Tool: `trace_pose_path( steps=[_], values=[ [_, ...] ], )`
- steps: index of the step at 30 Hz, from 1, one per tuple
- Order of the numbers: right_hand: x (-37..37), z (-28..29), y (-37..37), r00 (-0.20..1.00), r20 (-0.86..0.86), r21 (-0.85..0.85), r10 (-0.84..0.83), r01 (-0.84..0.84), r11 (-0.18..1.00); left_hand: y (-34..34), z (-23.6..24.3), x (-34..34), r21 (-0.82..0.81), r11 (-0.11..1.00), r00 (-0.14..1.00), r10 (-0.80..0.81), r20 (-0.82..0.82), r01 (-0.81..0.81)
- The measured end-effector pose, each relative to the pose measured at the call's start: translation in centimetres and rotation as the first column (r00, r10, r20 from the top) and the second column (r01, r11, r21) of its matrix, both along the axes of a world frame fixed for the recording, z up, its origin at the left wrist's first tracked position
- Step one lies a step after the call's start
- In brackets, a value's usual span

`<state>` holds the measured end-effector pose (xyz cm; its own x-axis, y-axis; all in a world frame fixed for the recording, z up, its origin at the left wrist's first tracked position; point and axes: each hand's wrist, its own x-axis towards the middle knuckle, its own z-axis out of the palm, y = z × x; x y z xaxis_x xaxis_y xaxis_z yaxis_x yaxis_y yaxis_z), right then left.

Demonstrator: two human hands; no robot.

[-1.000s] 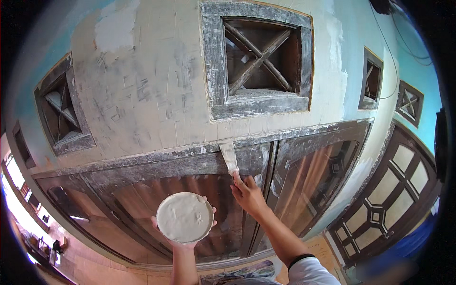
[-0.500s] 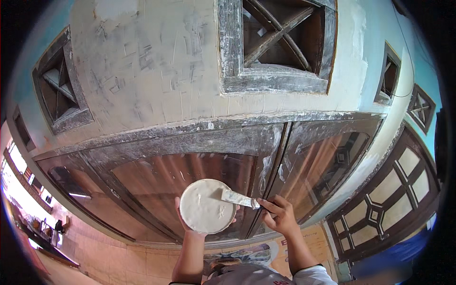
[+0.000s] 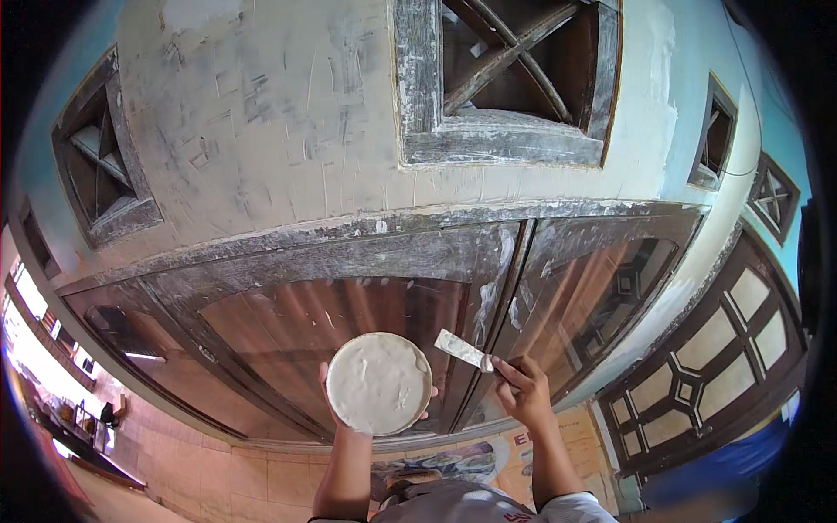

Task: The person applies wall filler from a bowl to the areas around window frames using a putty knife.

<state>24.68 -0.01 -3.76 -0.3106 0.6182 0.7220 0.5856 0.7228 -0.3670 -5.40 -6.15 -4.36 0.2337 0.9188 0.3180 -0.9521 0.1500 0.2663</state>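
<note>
A round tub of off-white filler paste rests in my left hand, whose fingers wrap round its sides from beneath. My right hand is closed on the dark handle of a putty knife. The knife's flat blade is smeared with white paste and points up and left, just to the right of the tub and apart from it. Ahead of both hands stands a dark wooden window frame with glass panes, its paint scuffed and dotted with white.
Above the frame is a wall patched with grey-white filler. A square wooden vent with crossed bars is set in it. To the right stands a dark panelled door. A printed sheet lies on the tiled floor.
The putty knife has come off the paste, moving right and up, clear of the tub's rim. The tub has shifted slightly left and down in my left hand.
</note>
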Motion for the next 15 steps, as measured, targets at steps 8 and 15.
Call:
trace_pose_path(
  steps=[8,15],
  values=[
    [-0.1,-0.7,-0.1,0.978,-0.159,-0.186,0.134,-0.163,0.969,0.5,-2.5,0.0,-0.323,0.904,0.949,0.311,0.044,-0.281],
    [-1.4,0.5,-1.4,0.974,-0.162,-0.155,0.157,-0.182,0.971,0.6,-3.1,-0.3,-0.343,0.922,0.916,0.283,0.283,-0.179]
  ],
)
